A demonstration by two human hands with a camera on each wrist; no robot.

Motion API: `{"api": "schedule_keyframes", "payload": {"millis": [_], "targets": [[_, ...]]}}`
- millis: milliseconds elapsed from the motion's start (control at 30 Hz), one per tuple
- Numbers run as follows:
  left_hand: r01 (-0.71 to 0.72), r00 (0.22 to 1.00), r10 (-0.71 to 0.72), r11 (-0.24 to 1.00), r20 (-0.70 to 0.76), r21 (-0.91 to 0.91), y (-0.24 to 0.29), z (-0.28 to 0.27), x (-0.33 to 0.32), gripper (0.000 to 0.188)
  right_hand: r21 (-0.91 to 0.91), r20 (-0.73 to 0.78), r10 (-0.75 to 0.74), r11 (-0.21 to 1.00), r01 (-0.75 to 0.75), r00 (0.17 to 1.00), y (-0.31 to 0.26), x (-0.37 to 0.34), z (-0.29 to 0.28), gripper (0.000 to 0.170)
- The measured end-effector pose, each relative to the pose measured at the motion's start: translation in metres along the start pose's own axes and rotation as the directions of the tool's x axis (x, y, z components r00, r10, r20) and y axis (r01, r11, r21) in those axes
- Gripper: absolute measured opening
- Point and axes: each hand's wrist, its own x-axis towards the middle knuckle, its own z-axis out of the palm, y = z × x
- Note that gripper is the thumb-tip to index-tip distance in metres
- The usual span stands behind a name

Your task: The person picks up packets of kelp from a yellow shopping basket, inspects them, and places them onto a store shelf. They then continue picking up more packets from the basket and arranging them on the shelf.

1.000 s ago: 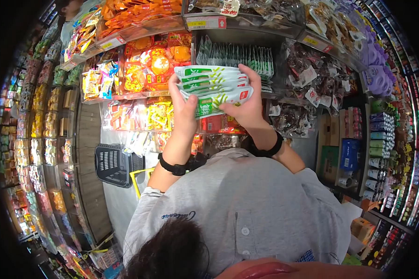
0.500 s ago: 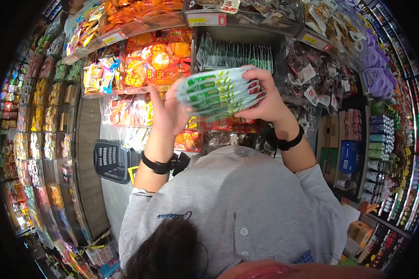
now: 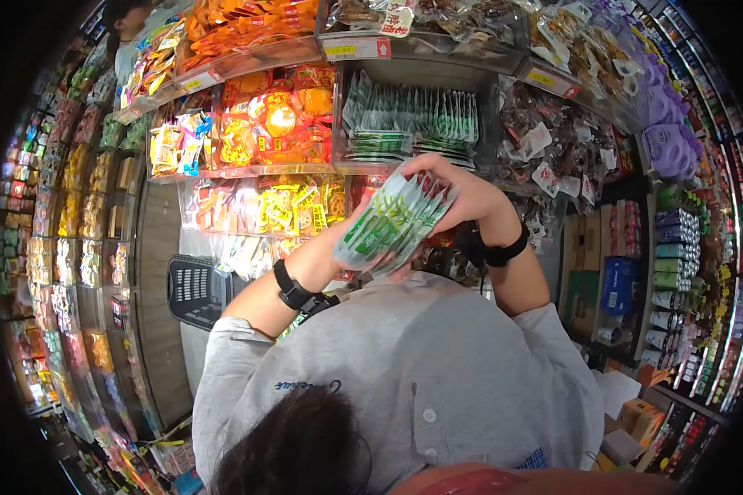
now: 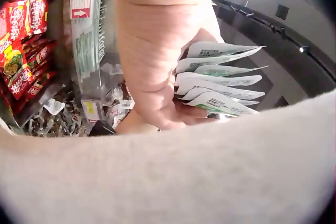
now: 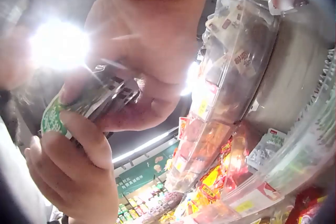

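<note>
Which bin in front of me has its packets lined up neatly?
The bin beyond your right hand, between the orange-red packs and the dark brown packs: its green packets are in rows, while theirs are heaped loosely.

- Orange packets (image 3: 252, 31) in an upper bin
- Red packets (image 3: 281, 115) below them
- Purple containers (image 3: 670, 150) at right
- Blue box (image 3: 617, 286) on a shelf
- Possibly cans (image 3: 677, 241) nearby

Green-and-white packets (image 3: 392, 216), plain grey shirt (image 3: 437, 355), black wristbands (image 3: 295, 290)
</note>
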Motion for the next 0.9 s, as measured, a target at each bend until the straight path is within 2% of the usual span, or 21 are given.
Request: {"api": "schedule_keyframes", "payload": {"millis": [33, 100, 133, 200, 267, 300, 333, 367, 400, 433, 467, 500, 533, 600, 667, 700, 733, 800, 833, 900], "targets": [[-0.021, 0.991, 0.024, 0.999, -0.132, 0.024, -0.001, 0.015, 0.004, 0.099, -0.041, 0.044, -0.009, 0.999, 0.011, 0.999, 0.0, 0.0, -0.002, 0.081], [0.023, 0.972, 0.074, 0.916, -0.224, 0.4, 0.014, 0.053, 0.001, 0.091, -0.144, 0.1, 0.016, 0.99, -0.002, 0.995, -0.009, 0.003, 0.0, 0.085], [-0.002, 0.98, 0.06, 0.958, -0.192, 0.286, 0.013, 0.047, 0.0, 0.09, -0.194, 0.129, 0.034, 0.981, -0.009, 0.991, -0.013, 0.004, 0.002, 0.087], [-0.042, 0.991, 0.047, 0.998, -0.126, 0.042, 0.009, 0.031, -0.003, 0.088, -0.096, 0.087, 0.115, 0.99, -0.107, 0.989, -0.005, 0.003, 0.002, 0.092], [-0.167, 0.978, 0.175, 0.983, -0.117, 0.072, 0.009, 0.026, -0.006, 0.085, 0.025, -0.035, 0.073, 0.997, -0.072, 0.997, 0.0, 0.009, 0.006, 0.095], [-0.234, 0.965, 0.246, 0.965, -0.095, 0.122, 0.015, 0.021, -0.002, 0.084, -0.089, -0.105, 0.085, 0.991, -0.095, 0.991, -0.003, 0.009, 0.003, 0.093], [-0.301, 0.946, 0.316, 0.938, -0.068, 0.172, 0.019, 0.018, -0.002, 0.084, -0.039, -0.22, 0.149, 0.986, -0.162, 0.964, 0.001, 0.006, 0.004, 0.09], [-0.369, 0.898, 0.41, 0.899, -0.16, 0.236, 0.023, 0.016, -0.007, 0.081, 0.018, -0.329, 0.213, 0.975, -0.22, 0.92, 0.009, 0.002, 0.009, 0.086], [-0.467, 0.83, 0.539, 0.813, -0.145, 0.347, 0.029, 0.029, -0.005, 0.076, 0.08, -0.428, 0.276, 0.96, -0.268, 0.861, 0.012, 0.0, 0.016, 0.082], [-0.543, 0.745, 0.655, 0.705, -0.126, 0.457, 0.036, 0.041, -0.003, 0.071, 0.273, -0.473, 0.376, 0.923, -0.273, 0.797, 0.004, 0.001, 0.025, 0.074], [-0.533, 0.622, 0.743, 0.633, -0.247, 0.561, 0.035, 0.034, -0.002, 0.068, 0.321, -0.455, 0.388, 0.911, -0.259, 0.801, 0.0, 0.004, 0.031, 0.073], [-0.506, 0.449, 0.844, 0.511, -0.293, 0.695, 0.038, 0.035, 0.003, 0.048, 0.37, -0.438, 0.403, 0.896, -0.248, 0.804, -0.003, 0.009, 0.038, 0.073], [-0.37, 0.3, 0.909, 0.39, -0.289, 0.843, 0.04, 0.031, 0.008, 0.046, 0.419, -0.421, 0.42, 0.876, -0.238, 0.804, -0.004, 0.013, 0.046, 0.072], [-0.274, 0.187, 0.961, 0.249, -0.202, 0.929, 0.038, 0.041, 0.015, 0.041, 0.187, -0.507, 0.33, 0.944, -0.272, 0.796, -0.002, 0.028, 0.059, 0.069], [-0.327, 0.173, 0.946, 0.318, -0.274, 0.89, 0.038, 0.039, 0.022, 0.04, -0.05, -0.562, 0.214, 0.955, -0.291, 0.799, 0.004, 0.038, 0.059, 0.066], [-0.353, 0.165, 0.937, 0.349, -0.309, 0.868, 0.04, 0.038, 0.023, 0.04, -0.039, -0.591, 0.239, 0.946, -0.323, 0.77, 0.011, 0.041, 0.058, 0.063], [-0.336, 0.177, 0.93, 0.365, -0.323, 0.868, 0.042, 0.035, 0.022, 0.04, 0.124, -0.601, 0.305, 0.949, -0.291, 0.738, 0.016, 0.043, 0.059, 0.062], [-0.299, 0.201, 0.916, 0.396, -0.348, 0.868, 0.045, 0.029, 0.017, 0.041, 0.432, -0.588, 0.439, 0.881, -0.194, 0.68, 0.02, 0.048, 0.061, 0.06], [-0.376, 0.257, 0.872, 0.488, -0.417, 0.788, 0.046, 0.028, 0.014, 0.048, 0.488, -0.582, 0.459, 0.857, -0.164, 0.671, 0.022, 0.048, 0.061, 0.059], [-0.283, 0.272, 0.906, 0.399, -0.326, 0.872, 0.048, 0.029, 0.011, 0.053, 0.589, -0.567, 0.496, 0.802, -0.096, 0.658, 0.026, 0.047, 0.058, 0.057]]}}
